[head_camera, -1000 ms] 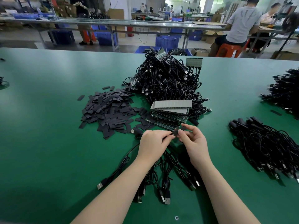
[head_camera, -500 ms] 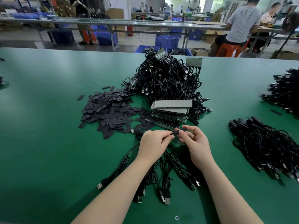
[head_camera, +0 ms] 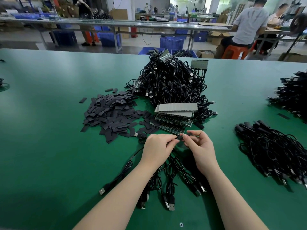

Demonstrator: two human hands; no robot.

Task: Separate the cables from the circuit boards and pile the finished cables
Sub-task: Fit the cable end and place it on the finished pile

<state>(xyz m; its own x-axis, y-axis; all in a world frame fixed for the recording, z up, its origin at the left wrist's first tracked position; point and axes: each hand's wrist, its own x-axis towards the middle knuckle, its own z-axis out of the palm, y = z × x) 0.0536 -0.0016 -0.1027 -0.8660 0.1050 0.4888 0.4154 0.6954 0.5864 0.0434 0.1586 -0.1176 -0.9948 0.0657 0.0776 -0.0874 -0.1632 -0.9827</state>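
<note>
- The left hand (head_camera: 157,145) and right hand (head_camera: 200,145) both pinch one small black cable end (head_camera: 181,137), which lies sideways between them
- The finished cable pile (head_camera: 272,150) sits off to the right, nearer the right hand

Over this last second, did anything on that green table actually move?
Barely. The right hand shifted slightly, its fingers now pinching the small black cable end that the left hand also holds. The tangled black cable heap and stacked green circuit boards stayed put.

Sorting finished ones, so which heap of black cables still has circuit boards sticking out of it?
The tall central heap behind the hands; boards poke from its top, unlike the right-side pile.
</note>
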